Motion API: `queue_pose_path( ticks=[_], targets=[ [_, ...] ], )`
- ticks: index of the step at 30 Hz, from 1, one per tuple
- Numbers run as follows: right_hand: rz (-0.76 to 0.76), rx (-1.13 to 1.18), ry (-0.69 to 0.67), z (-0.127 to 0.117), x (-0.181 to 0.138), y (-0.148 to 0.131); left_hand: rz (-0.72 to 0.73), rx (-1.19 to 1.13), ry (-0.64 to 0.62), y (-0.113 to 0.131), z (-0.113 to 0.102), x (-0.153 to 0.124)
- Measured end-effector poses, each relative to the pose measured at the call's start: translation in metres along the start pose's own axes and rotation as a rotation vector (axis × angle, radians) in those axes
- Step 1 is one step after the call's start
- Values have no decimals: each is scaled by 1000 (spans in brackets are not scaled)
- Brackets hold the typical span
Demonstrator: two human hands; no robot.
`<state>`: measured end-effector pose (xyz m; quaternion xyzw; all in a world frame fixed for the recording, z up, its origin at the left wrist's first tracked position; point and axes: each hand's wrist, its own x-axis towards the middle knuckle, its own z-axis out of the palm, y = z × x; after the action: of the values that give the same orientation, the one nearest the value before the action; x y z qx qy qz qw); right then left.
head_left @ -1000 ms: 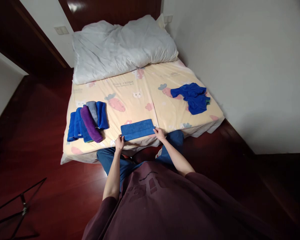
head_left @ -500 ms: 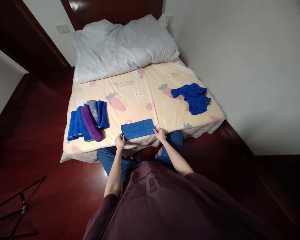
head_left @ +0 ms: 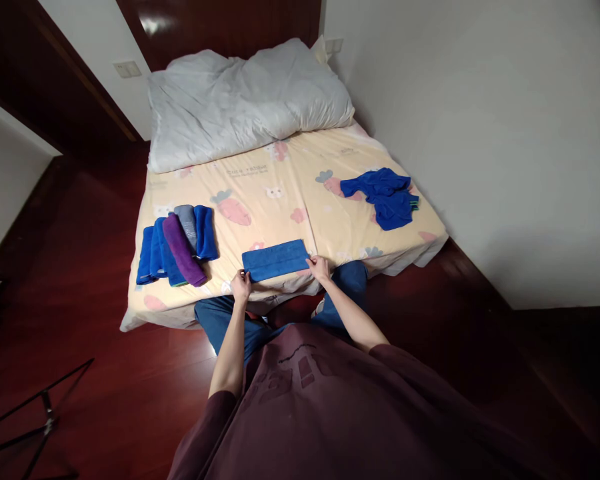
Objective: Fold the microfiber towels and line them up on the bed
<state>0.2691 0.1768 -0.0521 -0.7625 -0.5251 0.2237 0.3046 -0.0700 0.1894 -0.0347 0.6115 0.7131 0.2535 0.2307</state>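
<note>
A blue towel (head_left: 276, 259), folded into a long flat strip, lies at the front edge of the bed. My left hand (head_left: 241, 287) pinches its near left corner, and my right hand (head_left: 319, 268) pinches its right end. To the left sits a group of rolled or folded towels: several blue ones (head_left: 151, 257), a purple one (head_left: 184, 250) lying across them and a grey one (head_left: 186, 227). A crumpled heap of blue cloth (head_left: 384, 197) with green-striped edging rests on the right side of the bed.
The bed (head_left: 260, 193) has a pale yellow sheet with carrot and rabbit prints. A bulky white quilt (head_left: 250, 103) lies along its far end. A white wall (head_left: 470, 147) runs along the right. Black metal stand legs (head_left: 45, 413) are on the dark red floor at left.
The camera view has shifted slightly. Both hands keep their pinch on the folded blue towel, which lies in nearly the same place.
</note>
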Motion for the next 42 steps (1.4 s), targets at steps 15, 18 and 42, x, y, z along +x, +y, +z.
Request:
queue_pose_path(
  ticks=[15,18,42],
  targets=[
    [-622,-234,-259,1,-24,-28,441,335,-186,17,-2,-32],
    [-613,-258,-262,4,-19,-28,423,371,-186,14,-1,-28],
    [-544,-124,-407,-14,-9,-4,495,410,-253,-4,-10,-41]
  ],
)
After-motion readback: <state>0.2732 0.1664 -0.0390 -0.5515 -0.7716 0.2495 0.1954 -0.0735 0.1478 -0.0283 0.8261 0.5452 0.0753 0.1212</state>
